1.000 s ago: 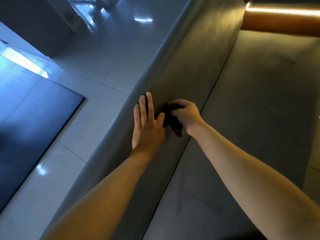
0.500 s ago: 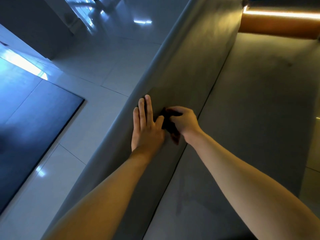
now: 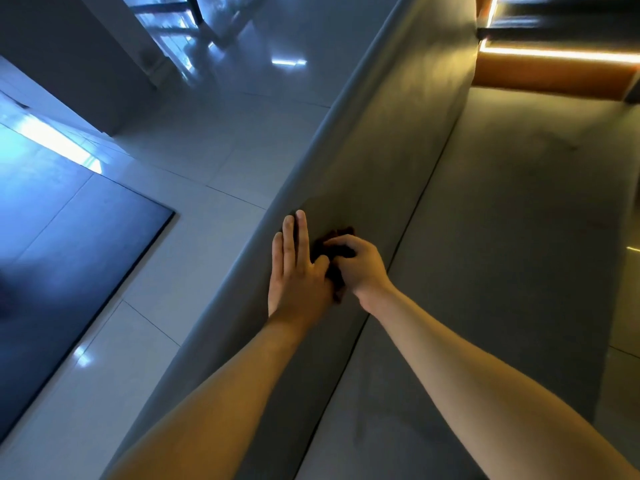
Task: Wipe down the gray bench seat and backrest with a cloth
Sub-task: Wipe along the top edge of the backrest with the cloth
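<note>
The gray bench runs diagonally through the view, its backrest (image 3: 381, 161) on the left and its seat (image 3: 502, 237) on the right. My left hand (image 3: 298, 271) lies flat on the backrest near its top edge, fingers straight and together. Right beside it, my right hand (image 3: 360, 265) grips a dark crumpled cloth (image 3: 341, 237) and presses it against the backrest, just above the seam with the seat. Most of the cloth is hidden under my fingers.
Behind the backrest lies a glossy light tiled floor (image 3: 214, 161) with a dark panel (image 3: 62, 244) at the left. An orange lit block (image 3: 554, 77) closes the bench's far end. A pale floor strip (image 3: 623, 306) borders the seat on the right.
My right hand has slid the cloth slightly leftward along the backrest, closer against my left hand. The left hand has stayed flat in about the same place.
</note>
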{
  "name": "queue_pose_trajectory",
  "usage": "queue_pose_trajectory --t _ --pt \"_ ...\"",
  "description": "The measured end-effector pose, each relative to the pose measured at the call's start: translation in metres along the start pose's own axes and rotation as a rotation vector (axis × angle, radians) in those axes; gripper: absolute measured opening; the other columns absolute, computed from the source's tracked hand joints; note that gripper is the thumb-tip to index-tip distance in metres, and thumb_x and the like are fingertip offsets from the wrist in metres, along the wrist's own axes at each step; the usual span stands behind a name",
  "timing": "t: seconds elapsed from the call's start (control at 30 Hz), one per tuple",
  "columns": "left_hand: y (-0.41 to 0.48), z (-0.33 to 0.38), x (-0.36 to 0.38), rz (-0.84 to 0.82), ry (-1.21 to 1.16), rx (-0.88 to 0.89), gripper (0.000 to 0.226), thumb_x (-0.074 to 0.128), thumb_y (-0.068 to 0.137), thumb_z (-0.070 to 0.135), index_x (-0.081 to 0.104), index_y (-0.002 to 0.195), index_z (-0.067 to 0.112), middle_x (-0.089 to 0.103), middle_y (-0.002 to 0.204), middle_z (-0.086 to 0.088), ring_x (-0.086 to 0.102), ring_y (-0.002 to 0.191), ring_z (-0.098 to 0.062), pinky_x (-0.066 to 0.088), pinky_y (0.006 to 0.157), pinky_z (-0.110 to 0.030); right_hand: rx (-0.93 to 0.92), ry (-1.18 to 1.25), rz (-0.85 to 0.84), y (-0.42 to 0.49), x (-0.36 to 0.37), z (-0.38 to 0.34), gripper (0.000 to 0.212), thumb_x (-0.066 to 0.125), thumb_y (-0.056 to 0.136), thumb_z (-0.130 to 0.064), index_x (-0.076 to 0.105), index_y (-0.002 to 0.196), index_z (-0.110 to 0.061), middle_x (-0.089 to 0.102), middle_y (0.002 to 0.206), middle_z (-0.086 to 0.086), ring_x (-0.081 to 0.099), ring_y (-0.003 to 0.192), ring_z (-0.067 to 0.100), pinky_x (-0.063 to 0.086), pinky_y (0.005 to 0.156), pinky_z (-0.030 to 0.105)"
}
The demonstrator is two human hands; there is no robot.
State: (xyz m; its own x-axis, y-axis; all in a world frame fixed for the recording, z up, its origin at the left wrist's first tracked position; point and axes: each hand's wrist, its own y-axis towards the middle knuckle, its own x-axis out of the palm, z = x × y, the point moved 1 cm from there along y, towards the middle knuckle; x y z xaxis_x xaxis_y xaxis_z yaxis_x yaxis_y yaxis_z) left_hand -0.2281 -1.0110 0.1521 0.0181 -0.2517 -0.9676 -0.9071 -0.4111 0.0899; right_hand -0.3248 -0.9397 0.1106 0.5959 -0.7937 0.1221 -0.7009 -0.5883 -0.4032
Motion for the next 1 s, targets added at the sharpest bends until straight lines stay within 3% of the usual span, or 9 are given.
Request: queue_pose_trajectory --t 0.17,0.27,0.4,0.47,0.57,0.67,0.77,0.87,1.0 --pt "-0.007 -0.006 -0.007 -0.064 0.047 0.044 0.025 0.051 0.099 0.038 0.072 0.106 0.028 -0.013 0.167 -0.022 -0.023 0.151 -0.041 -0.012 0.123 -0.053 -0.142 0.364 0.155 0.027 -0.002 -0.055 0.035 0.054 0.099 -0.007 0.07 0.12 -0.031 0.064 0.126 -0.004 0.06 0.117 0.015 0.055 0.096 0.033" --pt "-0.003 -0.004 -0.002 -0.05 0.071 0.042 0.032 0.048 0.101 0.035 0.07 0.123 0.028 -0.012 0.167 -0.024 -0.021 0.152 -0.043 -0.015 0.123 -0.052 -0.198 0.212 0.119 0.026 0.019 -0.07 0.035 0.053 0.099 -0.003 0.072 0.114 -0.029 0.056 0.13 -0.007 0.053 0.122 0.017 0.051 0.099 0.03" --pt "0.0 0.0 0.006 0.04 0.052 -0.036 0.065 0.05 0.101 0.032 0.028 0.158 0.009 0.0 0.167 -0.025 -0.006 0.154 -0.043 -0.006 0.125 -0.052 -0.182 0.061 0.028 0.006 0.019 -0.047 0.032 0.053 0.095 -0.002 0.073 0.102 -0.026 0.058 0.119 -0.012 0.056 0.115 0.01 0.051 0.103 0.036" --pt "0.0 0.0 0.007 0.05 0.065 -0.032 0.069 0.054 0.1 0.034 0.028 0.158 0.007 -0.001 0.167 -0.025 -0.008 0.154 -0.042 -0.008 0.125 -0.051 -0.139 0.006 -0.024 -0.006 0.017 -0.029 0.031 0.052 0.094 -0.003 0.074 0.098 -0.026 0.062 0.112 -0.01 0.059 0.108 0.01 0.053 0.102 0.04" --pt "-0.001 -0.002 0.008 0.048 0.086 0.024 0.057 0.055 0.098 0.04 0.05 0.148 0.014 0.001 0.166 -0.024 -0.012 0.153 -0.043 -0.01 0.124 -0.052 -0.086 -0.053 -0.067 -0.007 0.012 -0.019 0.035 0.052 0.093 -0.005 0.076 0.094 -0.031 0.065 0.108 -0.01 0.061 0.103 0.013 0.056 0.096 0.044" --pt "-0.002 -0.003 0.01 0.064 0.052 0.067 0.038 0.058 0.098 0.038 0.063 0.135 0.028 0.006 0.167 -0.022 -0.007 0.154 -0.045 -0.008 0.125 -0.054 -0.168 0.031 0.07 0.017 0.0 -0.027 0.036 0.052 0.094 -0.005 0.074 0.104 -0.032 0.061 0.116 -0.014 0.059 0.111 0.01 0.054 0.1 0.042" --pt "-0.002 -0.003 0.013 0.077 0.06 0.058 0.031 0.06 0.097 0.035 0.066 0.127 0.03 0.006 0.168 -0.022 -0.009 0.154 -0.045 -0.008 0.124 -0.055 -0.122 0.192 0.161 0.041 0.001 -0.026 0.042 0.05 0.098 -0.006 0.068 0.117 -0.038 0.058 0.129 -0.009 0.055 0.123 0.016 0.053 0.104 0.045" --pt "-0.002 0.0 0.017 0.056 0.045 0.034 0.035 0.065 0.093 0.033 0.065 0.127 0.028 0.006 0.168 -0.022 -0.01 0.154 -0.044 -0.011 0.124 -0.054 -0.137 0.127 0.137 0.036 0.006 -0.008 0.042 0.049 0.098 -0.007 0.065 0.125 -0.035 0.061 0.13 -0.008 0.057 0.123 0.013 0.053 0.104 0.041" --pt "-0.011 0.016 0.032 0.001 0.012 0.011 0.049 0.064 0.09 0.033 0.061 0.136 0.017 0.009 0.168 -0.02 -0.005 0.156 -0.037 -0.01 0.124 -0.049 -0.031 0.102 0.049 0.013 0.006 0.023 0.041 0.05 0.092 -0.007 0.072 0.112 -0.037 0.068 0.119 -0.005 0.064 0.113 0.017 0.058 0.095 0.045"
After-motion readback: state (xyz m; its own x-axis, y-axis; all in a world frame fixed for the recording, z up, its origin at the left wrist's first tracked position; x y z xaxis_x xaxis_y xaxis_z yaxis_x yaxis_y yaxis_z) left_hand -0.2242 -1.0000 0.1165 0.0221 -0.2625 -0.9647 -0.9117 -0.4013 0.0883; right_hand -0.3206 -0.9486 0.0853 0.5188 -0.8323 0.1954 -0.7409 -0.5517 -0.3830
